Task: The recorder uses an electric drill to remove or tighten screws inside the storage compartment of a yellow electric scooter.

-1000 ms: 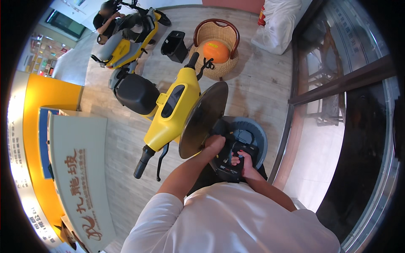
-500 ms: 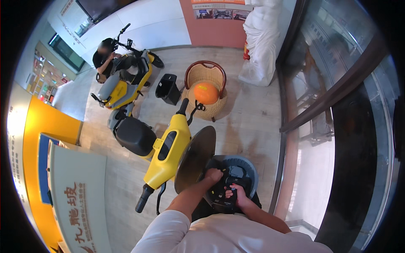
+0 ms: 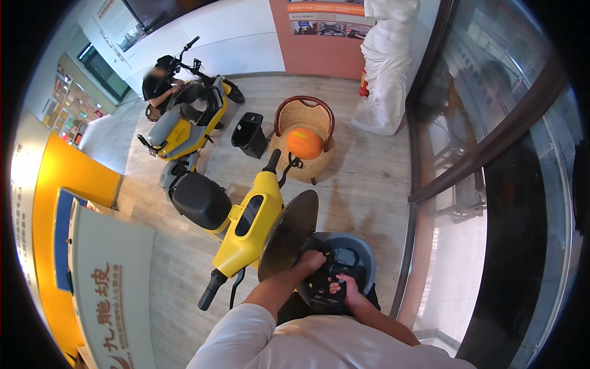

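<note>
In front of my body stands a round grey tub (image 3: 370, 253) with black objects in it. My left hand (image 3: 313, 261) is closed like a fist at the tub's left side; what its fingers hold is hidden. My right hand (image 3: 348, 290) curls its fingers round part of a black, bulky object (image 3: 326, 296), perhaps a handle; its kind is unclear. Left of the tub, a large dark round panel (image 3: 289, 234) stands tilted against the front of a yellow scooter (image 3: 246, 230) with a black seat (image 3: 201, 201). My left forearm passes close by the panel's lower edge.
A wicker chair (image 3: 301, 167) bears an orange helmet (image 3: 305, 143). Beside it stands a black bin (image 3: 249, 136). A person (image 3: 161, 86) sits by another yellow scooter (image 3: 181, 136). A white draped statue (image 3: 386, 74) and glass doors (image 3: 473, 92) bound the right; a pale counter (image 3: 117, 277) is at left.
The whole view has shifted slightly, so the scene sits a little lower. Both hands stay at the tub in nearly the same pose.
</note>
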Action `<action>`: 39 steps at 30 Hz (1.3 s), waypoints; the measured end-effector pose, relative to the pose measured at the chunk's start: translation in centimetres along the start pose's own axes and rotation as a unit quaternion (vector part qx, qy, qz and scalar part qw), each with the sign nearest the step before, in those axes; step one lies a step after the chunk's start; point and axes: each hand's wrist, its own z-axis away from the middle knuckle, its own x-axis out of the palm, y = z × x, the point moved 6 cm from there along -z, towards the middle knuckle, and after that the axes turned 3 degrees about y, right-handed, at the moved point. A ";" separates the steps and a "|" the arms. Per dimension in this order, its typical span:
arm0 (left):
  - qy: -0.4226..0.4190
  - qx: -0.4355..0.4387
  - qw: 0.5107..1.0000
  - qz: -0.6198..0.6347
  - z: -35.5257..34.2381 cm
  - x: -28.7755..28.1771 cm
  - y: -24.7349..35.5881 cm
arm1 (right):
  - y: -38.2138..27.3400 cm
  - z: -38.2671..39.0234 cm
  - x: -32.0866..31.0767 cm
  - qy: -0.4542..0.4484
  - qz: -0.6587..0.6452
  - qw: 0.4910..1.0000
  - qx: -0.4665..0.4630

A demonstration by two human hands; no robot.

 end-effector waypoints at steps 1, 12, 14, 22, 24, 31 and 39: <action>-0.002 0.000 1.000 0.001 -0.1 0.1 -0.1 | 0.0 0.1 0.0 0.000 0.000 1.000 0.002; 0.007 0.030 0.999 -0.033 0.2 -0.7 0.6 | -0.5 0.2 -0.4 0.085 0.015 0.996 0.006; -0.002 0.061 0.997 -0.056 0.1 -0.4 0.5 | -0.5 0.3 -0.3 0.072 0.016 0.997 0.008; -0.009 0.053 0.997 -0.060 0.0 -0.2 0.4 | -0.9 0.4 0.1 0.036 0.034 0.999 0.016; -0.004 0.029 0.998 -0.054 0.0 -0.2 0.0 | -0.6 0.6 0.1 0.023 0.020 0.999 0.033; 0.005 0.089 0.996 -0.029 0.3 0.2 0.0 | -1.1 -0.3 -0.8 0.021 0.024 0.999 0.038; 0.034 0.119 0.992 -0.002 0.5 1.1 -0.2 | -1.2 0.1 -0.3 -0.006 0.031 0.998 0.062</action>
